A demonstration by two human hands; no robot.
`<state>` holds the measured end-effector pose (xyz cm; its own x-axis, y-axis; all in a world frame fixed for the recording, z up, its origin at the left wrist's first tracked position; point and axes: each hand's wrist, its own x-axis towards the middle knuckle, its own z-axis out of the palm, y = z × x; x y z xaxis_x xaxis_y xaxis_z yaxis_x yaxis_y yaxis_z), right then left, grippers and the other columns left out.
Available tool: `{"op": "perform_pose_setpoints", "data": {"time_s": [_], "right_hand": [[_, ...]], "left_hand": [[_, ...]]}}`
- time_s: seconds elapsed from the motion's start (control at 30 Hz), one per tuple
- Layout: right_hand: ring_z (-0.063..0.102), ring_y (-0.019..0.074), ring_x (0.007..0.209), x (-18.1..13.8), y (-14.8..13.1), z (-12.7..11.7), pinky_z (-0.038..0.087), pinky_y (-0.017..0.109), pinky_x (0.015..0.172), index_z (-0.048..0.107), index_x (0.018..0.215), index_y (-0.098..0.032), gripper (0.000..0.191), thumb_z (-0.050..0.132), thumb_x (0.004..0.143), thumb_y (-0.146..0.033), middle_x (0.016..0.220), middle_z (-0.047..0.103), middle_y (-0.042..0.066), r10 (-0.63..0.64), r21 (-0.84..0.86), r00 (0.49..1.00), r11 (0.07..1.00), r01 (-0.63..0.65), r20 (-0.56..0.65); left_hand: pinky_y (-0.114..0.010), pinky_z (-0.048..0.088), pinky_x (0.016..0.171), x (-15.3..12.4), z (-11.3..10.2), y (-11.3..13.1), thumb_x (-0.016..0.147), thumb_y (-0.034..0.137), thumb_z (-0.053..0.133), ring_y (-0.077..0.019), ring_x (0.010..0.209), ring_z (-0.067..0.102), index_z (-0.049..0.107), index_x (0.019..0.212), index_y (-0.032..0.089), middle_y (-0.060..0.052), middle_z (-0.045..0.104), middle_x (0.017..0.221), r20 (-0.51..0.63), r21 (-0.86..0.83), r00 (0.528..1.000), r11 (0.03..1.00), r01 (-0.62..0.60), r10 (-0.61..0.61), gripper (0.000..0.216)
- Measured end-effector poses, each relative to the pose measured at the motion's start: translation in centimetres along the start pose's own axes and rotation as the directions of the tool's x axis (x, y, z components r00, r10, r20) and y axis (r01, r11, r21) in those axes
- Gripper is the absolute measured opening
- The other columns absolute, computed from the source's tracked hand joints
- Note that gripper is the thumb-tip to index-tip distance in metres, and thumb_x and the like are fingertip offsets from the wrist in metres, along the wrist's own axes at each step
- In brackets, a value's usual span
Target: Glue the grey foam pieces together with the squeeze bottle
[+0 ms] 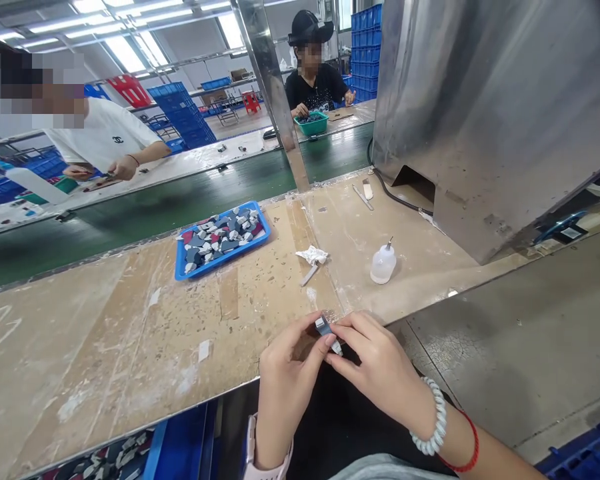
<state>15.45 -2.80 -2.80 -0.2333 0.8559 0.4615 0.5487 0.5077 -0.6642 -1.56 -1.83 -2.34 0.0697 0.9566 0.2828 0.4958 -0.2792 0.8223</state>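
Between my two hands, at the front edge of the table, is a small grey-and-white moulded piece; its exact kind is hard to make out. My left hand pinches it from the left with thumb and fingers. From the other side my right hand grips it with thumb and fingertips, covering part of it. Beyond my hands lie a crumpled white tissue and a small grey strip. A translucent squeeze bottle with a thin metal tip stands upright to the right.
A blue tray of grey, white and dark red pieces sits by the green conveyor belt. A metal housing rises at right. Below the table, a blue crate borders more pieces. Two people work across the belt.
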Motion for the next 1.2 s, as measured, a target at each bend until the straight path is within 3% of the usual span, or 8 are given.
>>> {"op": "perform_pose_setpoints", "data": {"time_s": [0.37,0.5,0.73,0.97,1.2], "right_hand": [[0.064,0.0289,0.094,-0.4,0.4,0.1,0.060,0.049,0.082,0.065,0.112,-0.012,0.028,0.074,0.086,-0.008,0.106,0.066,0.012,-0.003,0.090,1.000,0.996,0.004,-0.016],[0.064,0.0277,0.094,-0.4,0.6,0.1,0.059,0.047,0.082,0.065,0.109,-0.013,0.026,0.075,0.087,-0.009,0.106,0.066,0.011,0.008,0.123,1.000,0.992,-0.006,-0.016],[0.063,0.0251,0.090,-0.2,1.1,0.0,0.056,0.044,0.081,0.068,0.097,-0.013,0.005,0.069,0.094,-0.016,0.100,0.066,0.010,0.043,0.185,0.999,0.982,-0.041,-0.006],[0.063,0.0223,0.092,-0.2,1.1,-0.2,0.056,0.040,0.079,0.070,0.105,-0.015,0.011,0.061,0.100,-0.018,0.104,0.066,0.009,0.107,0.237,0.994,0.966,-0.106,0.012],[0.063,0.0198,0.091,-0.3,1.1,-0.1,0.055,0.037,0.081,0.069,0.105,-0.016,0.011,0.060,0.099,-0.014,0.104,0.066,0.007,0.113,0.217,0.994,0.970,-0.111,0.003]], "left_hand": [[-0.036,0.061,0.094,0.1,-0.4,-0.1,0.080,0.040,0.082,-0.0215,0.101,0.073,0.069,0.122,0.031,-0.002,0.076,0.113,0.022,-0.004,0.999,0.999,0.041,-0.041,0.044],[-0.036,0.061,0.094,0.2,-0.4,-0.1,0.080,0.040,0.082,-0.0209,0.098,0.073,0.070,0.119,0.030,-0.002,0.076,0.110,0.026,-0.022,0.998,0.998,0.058,-0.057,0.042],[-0.036,0.061,0.095,0.4,-0.2,-0.3,0.082,0.039,0.080,-0.0215,0.099,0.074,0.071,0.119,0.028,-0.003,0.077,0.111,0.027,-0.078,0.993,0.990,0.117,-0.115,0.039],[-0.030,0.066,0.084,0.3,-0.1,-0.1,0.092,0.034,0.070,-0.0207,0.097,0.076,0.070,0.119,0.025,-0.005,0.077,0.108,0.059,-0.161,0.990,0.977,0.140,-0.132,0.028],[-0.027,0.065,0.089,0.1,-0.3,-0.2,0.095,0.026,0.065,-0.0188,0.101,0.076,0.071,0.117,0.025,-0.004,0.076,0.112,0.062,-0.176,0.993,0.978,0.112,-0.102,0.022]]}}
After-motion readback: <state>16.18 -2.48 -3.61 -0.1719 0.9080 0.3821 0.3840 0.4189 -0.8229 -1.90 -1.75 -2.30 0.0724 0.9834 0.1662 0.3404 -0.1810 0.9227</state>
